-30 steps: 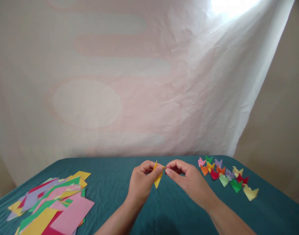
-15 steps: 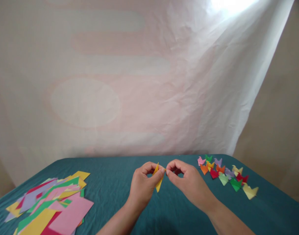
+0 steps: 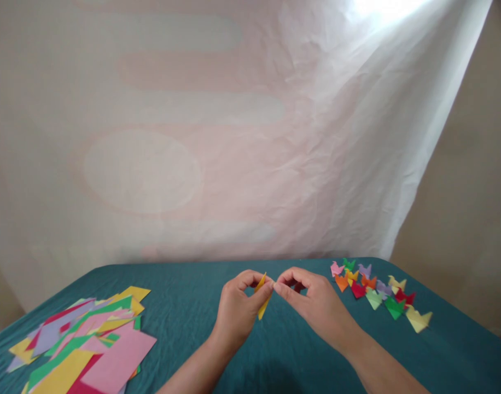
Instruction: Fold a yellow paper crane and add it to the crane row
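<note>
Above the middle of the table, a small folded yellow paper figure (image 3: 263, 306) is pinched between the thumb and fingers of my left hand (image 3: 244, 303). Its middle is covered by the left thumb, and pointed ends stick out above and below. My right hand (image 3: 306, 301) is closed in a pinch at the right side of the figure, its fingertips meeting the left fingertips. The tip that the right fingers grip is almost wholly hidden. Both hands are held up off the cloth.
Loose coloured paper sheets (image 3: 119, 358) lie in an overlapping heap on the left of the green tablecloth (image 3: 185, 323). Several folded paper birds (image 3: 394, 308) stand in rows at the right. A pale sheet (image 3: 234, 164) hangs behind the table.
My right fingertips have moved slightly left, closing the small gap to the left thumb. The yellow tip that showed between them is now covered. My left hand has barely moved.
</note>
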`<state>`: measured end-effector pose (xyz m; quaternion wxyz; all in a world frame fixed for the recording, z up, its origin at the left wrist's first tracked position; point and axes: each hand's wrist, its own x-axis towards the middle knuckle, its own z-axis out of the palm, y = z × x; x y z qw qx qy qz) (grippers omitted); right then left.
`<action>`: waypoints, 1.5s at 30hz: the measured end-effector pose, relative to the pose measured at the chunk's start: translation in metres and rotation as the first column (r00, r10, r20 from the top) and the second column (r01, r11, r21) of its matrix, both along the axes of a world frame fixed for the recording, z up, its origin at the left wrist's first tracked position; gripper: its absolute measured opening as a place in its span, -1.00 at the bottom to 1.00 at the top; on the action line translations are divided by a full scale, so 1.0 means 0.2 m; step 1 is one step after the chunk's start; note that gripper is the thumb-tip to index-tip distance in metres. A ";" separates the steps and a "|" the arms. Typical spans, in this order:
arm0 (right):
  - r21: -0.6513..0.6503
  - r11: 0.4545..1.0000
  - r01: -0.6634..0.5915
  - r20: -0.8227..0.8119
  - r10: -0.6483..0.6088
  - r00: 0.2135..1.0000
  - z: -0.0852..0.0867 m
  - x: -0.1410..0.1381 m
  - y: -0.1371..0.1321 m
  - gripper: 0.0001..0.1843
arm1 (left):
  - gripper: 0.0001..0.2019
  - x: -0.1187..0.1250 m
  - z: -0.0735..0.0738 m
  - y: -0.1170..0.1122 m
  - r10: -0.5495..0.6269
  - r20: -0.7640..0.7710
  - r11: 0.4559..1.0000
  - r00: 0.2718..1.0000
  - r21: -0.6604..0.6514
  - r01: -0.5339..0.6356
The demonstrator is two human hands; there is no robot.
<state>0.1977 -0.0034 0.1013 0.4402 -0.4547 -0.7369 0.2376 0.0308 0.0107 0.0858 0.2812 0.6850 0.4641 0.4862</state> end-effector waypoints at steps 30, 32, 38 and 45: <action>-0.086 0.996 0.029 0.250 -0.007 0.968 -0.60 -0.03 0.13 -0.92 | -0.90 -0.11 -0.45 0.07 -0.083 -0.491 0.996 0.867 -0.054 0.064; -0.048 0.998 0.043 0.267 -0.028 0.963 -0.66 -0.05 0.09 -0.94 | -0.92 -0.11 -0.49 0.04 -0.065 -0.512 0.998 0.856 -0.030 0.057; 0.013 0.999 0.031 0.316 -0.033 0.948 -0.66 -0.07 0.08 -0.93 | -0.91 -0.11 -0.50 0.02 -0.060 -0.547 0.998 0.835 -0.033 0.050; 0.017 1.000 -0.003 0.377 -0.004 0.926 -0.66 -0.06 0.11 -0.89 | -0.92 -0.13 -0.52 0.06 -0.098 -0.564 0.995 0.820 -0.033 0.096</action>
